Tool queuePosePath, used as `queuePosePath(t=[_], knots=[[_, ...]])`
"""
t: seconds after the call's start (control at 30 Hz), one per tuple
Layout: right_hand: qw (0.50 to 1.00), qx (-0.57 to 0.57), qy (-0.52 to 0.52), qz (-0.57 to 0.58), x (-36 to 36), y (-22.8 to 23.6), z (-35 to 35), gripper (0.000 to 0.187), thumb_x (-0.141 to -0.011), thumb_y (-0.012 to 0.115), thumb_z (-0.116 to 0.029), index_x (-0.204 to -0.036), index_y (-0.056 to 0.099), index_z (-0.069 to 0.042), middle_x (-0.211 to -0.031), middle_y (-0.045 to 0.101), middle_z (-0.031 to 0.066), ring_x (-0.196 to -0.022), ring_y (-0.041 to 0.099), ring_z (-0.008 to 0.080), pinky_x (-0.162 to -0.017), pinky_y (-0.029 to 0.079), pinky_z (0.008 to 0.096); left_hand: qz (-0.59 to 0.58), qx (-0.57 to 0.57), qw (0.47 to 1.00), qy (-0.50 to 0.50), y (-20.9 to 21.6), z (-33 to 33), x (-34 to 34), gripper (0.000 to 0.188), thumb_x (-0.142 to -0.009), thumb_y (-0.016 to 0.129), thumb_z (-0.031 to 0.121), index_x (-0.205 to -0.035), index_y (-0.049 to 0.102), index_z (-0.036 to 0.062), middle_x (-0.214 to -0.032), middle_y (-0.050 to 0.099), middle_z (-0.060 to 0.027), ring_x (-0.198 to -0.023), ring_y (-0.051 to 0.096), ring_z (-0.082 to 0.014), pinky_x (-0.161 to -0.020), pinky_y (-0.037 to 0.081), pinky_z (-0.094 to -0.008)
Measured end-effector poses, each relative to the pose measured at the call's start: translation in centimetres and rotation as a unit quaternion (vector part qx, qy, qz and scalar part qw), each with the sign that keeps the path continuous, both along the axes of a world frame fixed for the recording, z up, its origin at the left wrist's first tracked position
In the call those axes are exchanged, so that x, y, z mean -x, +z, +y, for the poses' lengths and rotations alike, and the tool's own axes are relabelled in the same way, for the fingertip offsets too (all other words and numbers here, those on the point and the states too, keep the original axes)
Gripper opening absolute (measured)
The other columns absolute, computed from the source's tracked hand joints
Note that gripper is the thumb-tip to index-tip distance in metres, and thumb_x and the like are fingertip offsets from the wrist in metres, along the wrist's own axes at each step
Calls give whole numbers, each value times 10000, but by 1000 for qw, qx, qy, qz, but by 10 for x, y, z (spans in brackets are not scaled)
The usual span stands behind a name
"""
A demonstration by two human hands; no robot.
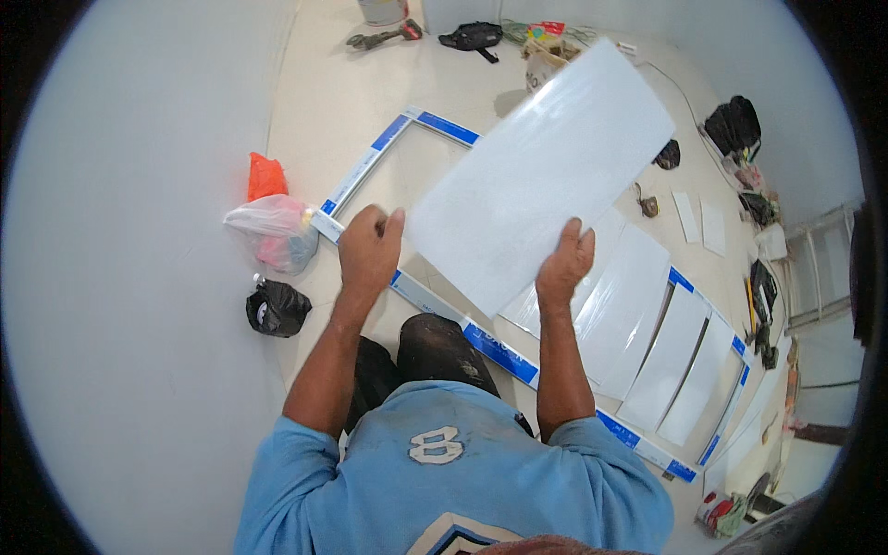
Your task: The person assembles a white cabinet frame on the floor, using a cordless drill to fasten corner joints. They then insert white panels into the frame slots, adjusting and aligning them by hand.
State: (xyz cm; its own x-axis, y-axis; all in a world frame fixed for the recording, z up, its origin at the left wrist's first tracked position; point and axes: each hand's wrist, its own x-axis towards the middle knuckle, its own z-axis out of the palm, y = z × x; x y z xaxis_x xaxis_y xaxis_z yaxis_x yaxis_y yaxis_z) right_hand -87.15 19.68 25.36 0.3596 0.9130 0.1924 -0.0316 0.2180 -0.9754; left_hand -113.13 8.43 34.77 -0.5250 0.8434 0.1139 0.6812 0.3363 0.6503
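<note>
A glossy white rectangular panel (546, 166) is held up at a slant above the floor. My right hand (566, 268) grips its lower right edge, with the thumb on the upper face. At the panel's left corner, my left hand (370, 252) is closed with its thumb raised next to the edge; what lies in its fingers, if anything, is hidden. Below is a long frame (430, 301) with blue and white tape on its bars. Several white panels (638, 342) lie across the frame's right part, with narrow dark gaps between some of them. The raised panel hides part of the frame.
Left of the frame are a clear plastic bag (277, 231), an orange bag (266, 176) and a black bag (277, 307). A power tool (384, 37) and a black pouch (472, 37) lie at the back. Two white strips (686, 217) and a tape measure (648, 205) are farther right.
</note>
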Motion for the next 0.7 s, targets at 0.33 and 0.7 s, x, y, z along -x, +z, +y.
queuePosePath(t=[0.33, 0.7], knots=[[974, -20, 175, -141, -46, -10, -89, 277, -1084, 533, -156, -852, 432, -43, -681, 385, 6, -644, 381, 103, -546, 357, 334, -401, -236, 854, -234, 98, 101, 2, 406, -1109, 583, 280, -1332, 641, -54, -1144, 742, -94, -971, 719, -161, -865, 594, -329], [936, -33, 300, -179, -36, -32, -139, 345, -1104, 529, -266, -877, 438, -24, -621, 452, 89, -557, 448, 180, -508, 390, 386, -386, -380, 817, -196, 122, 43, -10, 332, -1148, 469, 223, -1205, 686, -22, -949, 698, -38, -854, 640, -79, -771, 542, -243]])
